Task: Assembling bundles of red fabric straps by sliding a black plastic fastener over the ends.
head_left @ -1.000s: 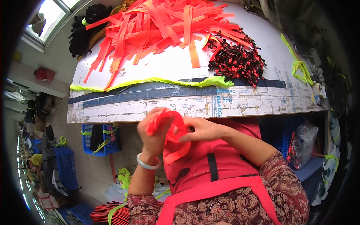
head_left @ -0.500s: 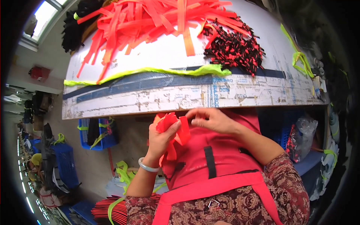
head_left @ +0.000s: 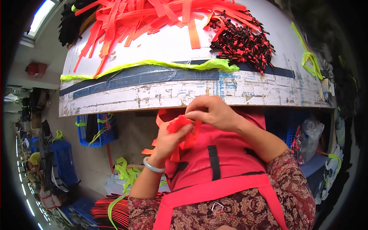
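Observation:
My left hand (head_left: 168, 138) is closed round a bundle of red-orange fabric strips (head_left: 178, 123), just off the near edge of the table. Folded ends stand up above its thumb, and loose ends hang below and to the left. My right hand (head_left: 214, 112) is at the bundle's upper right, thumb and forefinger pinched on the edge of a strip (head_left: 197, 128); the fingertips partly hide the spot they grip. Beneath both hands is a red apron (head_left: 234, 153).
On the white tabletop (head_left: 138, 97) lie a heap of orange strips (head_left: 134, 17), a pile of small black-and-red pieces (head_left: 243, 46) and a long yellow-green strip (head_left: 153, 65). Blue baskets (head_left: 97, 132) stand under and beside the table. A clear plastic bag (head_left: 308, 140) is at right.
My right hand's thumb and forefinger have closed at the bundle's edge, where they were apart before. The left hand has shifted slightly right, and strip ends now stick out on its left.

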Demonstrator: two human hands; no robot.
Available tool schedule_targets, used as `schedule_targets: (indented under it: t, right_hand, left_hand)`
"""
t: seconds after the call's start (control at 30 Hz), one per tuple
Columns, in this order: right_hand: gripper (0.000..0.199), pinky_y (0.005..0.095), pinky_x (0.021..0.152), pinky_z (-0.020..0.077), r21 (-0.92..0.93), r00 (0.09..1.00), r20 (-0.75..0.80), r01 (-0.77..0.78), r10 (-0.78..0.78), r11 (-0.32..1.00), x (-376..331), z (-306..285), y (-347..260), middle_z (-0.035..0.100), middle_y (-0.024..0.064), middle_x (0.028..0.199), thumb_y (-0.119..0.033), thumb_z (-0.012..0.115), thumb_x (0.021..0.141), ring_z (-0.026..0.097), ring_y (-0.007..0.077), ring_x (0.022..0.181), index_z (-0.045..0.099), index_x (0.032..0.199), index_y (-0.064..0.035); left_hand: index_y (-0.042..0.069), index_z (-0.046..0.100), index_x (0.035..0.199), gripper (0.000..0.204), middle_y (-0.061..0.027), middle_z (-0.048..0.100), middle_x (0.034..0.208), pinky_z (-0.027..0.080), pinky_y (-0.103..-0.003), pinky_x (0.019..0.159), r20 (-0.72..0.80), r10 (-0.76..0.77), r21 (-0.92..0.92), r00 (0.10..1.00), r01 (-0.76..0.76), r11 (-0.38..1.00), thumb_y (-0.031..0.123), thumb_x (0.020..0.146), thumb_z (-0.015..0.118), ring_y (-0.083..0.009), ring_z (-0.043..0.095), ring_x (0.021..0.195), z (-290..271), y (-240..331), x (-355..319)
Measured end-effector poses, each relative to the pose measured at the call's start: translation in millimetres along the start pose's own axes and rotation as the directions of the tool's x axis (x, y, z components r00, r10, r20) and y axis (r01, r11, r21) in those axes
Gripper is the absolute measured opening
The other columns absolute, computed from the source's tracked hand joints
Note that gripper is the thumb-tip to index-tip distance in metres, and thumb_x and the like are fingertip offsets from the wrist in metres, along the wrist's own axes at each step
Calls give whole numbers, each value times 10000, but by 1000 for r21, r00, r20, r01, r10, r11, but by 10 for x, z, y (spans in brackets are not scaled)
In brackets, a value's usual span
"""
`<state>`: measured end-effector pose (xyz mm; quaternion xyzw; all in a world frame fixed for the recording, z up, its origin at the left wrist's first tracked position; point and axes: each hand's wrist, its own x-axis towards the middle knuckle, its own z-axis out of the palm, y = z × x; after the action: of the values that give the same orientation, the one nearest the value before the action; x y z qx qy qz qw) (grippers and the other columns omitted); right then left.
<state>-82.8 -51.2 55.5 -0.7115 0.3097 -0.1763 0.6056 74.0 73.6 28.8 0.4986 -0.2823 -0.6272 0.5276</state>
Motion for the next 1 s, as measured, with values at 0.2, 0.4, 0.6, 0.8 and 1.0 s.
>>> schedule_targets:
  t: [0.2, 0.4, 0.6, 0.8, 1.0]
  right_hand:
    - [211, 279, 739, 482, 85, 995, 99, 11, -19, 996, 232, 176, 46, 640, 63, 868, -171, 575, 917, 588, 131, 809, 636, 1010, 9]
    - [347, 254, 855, 494, 432, 996, 33, -92, 87, 897, -53, -74, 12, 592, 105, 1154, -62, 461, 962, 610, 143, 995, 483, 1296, 30]
    - [265, 271, 848, 528, 518, 972, 44, -220, 231, 827, -175, -57, 139, 601, 115, 1170, -52, 530, 951, 645, 183, 1005, 537, 1199, 42]
    - [216, 257, 785, 552, 583, 952, 57, -277, 301, 764, -227, -19, 221, 667, 98, 988, -96, 597, 929, 672, 167, 890, 611, 1099, 35]
    - [150, 257, 761, 542, 682, 951, -36, -202, 307, 703, -220, 99, 236, 664, 85, 896, -91, 639, 901, 652, 132, 802, 626, 1003, 19]
  left_hand:
    - [21, 659, 928, 104, -32, 666, 795, 381, -178, 505, -67, -124, 21, 990, 126, 992, 96, 860, 680, -51, 550, 611, 25, 51, 70]
    - [-15, 675, 1025, 185, -13, 665, 776, 367, -169, 481, -153, -14, 66, 988, 24, 998, 126, 914, 628, -21, 484, 535, -77, 28, 50]
    - [-18, 666, 1048, 195, -19, 660, 779, 410, -177, 494, -119, -5, 102, 993, 17, 995, 126, 925, 615, -33, 519, 552, 60, 69, 71]
    - [-4, 654, 1083, 199, -25, 646, 793, 419, -182, 478, -93, 40, 141, 995, -27, 990, 122, 948, 579, -38, 521, 544, 132, 56, 85]
    - [4, 648, 1077, 189, -10, 626, 768, 409, -186, 457, -112, 46, 138, 993, -30, 990, 124, 946, 583, -34, 512, 530, 180, -7, 78]
